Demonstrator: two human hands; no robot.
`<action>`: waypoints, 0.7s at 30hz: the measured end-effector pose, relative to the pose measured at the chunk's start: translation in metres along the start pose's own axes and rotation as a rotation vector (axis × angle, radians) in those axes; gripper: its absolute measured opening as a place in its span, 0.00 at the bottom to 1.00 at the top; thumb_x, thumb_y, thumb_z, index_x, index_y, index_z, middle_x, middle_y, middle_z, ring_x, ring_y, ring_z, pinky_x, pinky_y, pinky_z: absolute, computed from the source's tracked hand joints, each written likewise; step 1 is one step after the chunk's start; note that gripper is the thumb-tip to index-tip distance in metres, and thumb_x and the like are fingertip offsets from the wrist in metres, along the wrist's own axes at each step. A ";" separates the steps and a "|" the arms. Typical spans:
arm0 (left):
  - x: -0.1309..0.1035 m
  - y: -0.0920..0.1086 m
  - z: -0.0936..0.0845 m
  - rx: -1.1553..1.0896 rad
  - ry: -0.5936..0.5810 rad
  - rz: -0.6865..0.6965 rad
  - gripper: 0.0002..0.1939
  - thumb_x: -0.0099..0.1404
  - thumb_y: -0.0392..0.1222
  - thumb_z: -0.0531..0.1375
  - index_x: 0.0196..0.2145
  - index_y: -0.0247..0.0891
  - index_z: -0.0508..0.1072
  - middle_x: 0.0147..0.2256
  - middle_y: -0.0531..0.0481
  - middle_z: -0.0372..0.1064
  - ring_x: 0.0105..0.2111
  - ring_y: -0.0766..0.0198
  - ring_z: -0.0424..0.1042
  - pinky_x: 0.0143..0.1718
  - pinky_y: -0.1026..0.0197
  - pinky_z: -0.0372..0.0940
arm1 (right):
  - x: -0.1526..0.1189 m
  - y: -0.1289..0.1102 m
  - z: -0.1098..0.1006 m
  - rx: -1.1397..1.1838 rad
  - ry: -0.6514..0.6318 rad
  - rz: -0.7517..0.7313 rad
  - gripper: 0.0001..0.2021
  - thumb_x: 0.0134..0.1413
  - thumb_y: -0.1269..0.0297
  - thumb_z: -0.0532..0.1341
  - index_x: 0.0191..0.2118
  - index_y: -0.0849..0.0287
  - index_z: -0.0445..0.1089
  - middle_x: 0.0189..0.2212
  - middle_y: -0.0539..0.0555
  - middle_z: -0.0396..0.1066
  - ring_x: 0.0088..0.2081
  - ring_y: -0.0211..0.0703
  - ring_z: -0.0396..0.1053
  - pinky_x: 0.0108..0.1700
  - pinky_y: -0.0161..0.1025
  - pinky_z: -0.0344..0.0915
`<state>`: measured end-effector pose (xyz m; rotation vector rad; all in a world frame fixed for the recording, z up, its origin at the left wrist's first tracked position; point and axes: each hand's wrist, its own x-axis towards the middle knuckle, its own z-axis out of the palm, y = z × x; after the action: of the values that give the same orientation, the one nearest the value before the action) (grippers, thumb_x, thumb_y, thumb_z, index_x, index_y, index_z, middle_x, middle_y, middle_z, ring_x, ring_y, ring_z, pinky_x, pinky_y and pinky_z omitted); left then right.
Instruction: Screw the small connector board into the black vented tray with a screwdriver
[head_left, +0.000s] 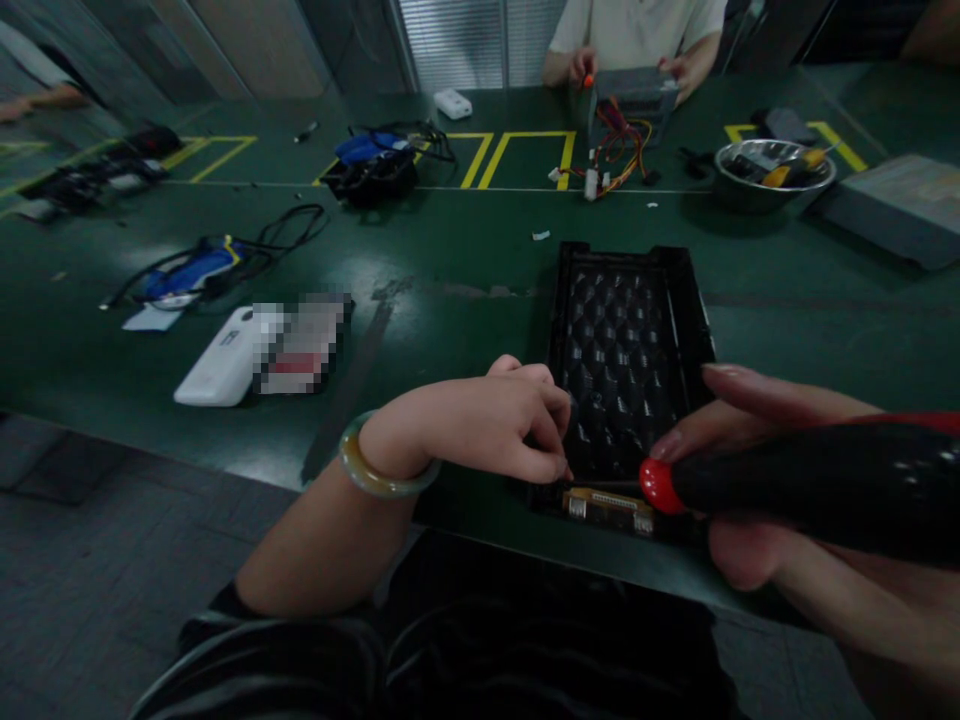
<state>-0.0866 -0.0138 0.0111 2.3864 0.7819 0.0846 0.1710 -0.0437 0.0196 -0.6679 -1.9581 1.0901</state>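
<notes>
A black plastic tray-like housing (pixel 619 340) with a bumpy inner floor lies near the table's front edge. At its near end sits a small gold-coloured part (pixel 609 503) with metal ends. My right hand (pixel 757 510) is wrapped round a black power screwdriver (pixel 810 490) with a red collar. The tool's thin shaft points left, just above the gold-coloured part. My left hand (pixel 502 425), with a bangle on the wrist, is at the housing's near left corner. Its fingers are curled together by the shaft's tip; what they pinch is too small to make out.
A white power bank (pixel 225 360) and a pixelated object (pixel 304 345) lie left, near a blue cabled item (pixel 191 272). Across the table, a person's hands (pixel 583 66) touch a grey box (pixel 637 95) with wires. A metal bowl (pixel 754 195) stands back right.
</notes>
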 end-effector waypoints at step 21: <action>0.002 0.001 0.000 0.046 -0.023 -0.006 0.10 0.67 0.44 0.60 0.33 0.48 0.82 0.40 0.54 0.75 0.46 0.60 0.65 0.49 0.53 0.48 | 0.000 -0.006 0.001 -0.093 -0.090 -0.056 0.22 0.58 0.75 0.60 0.56 0.51 0.66 0.45 0.54 0.74 0.42 0.41 0.75 0.41 0.35 0.74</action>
<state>-0.0846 -0.0133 0.0120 2.4244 0.7880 0.0372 0.1691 -0.0471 0.0250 -0.6194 -2.1025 1.0158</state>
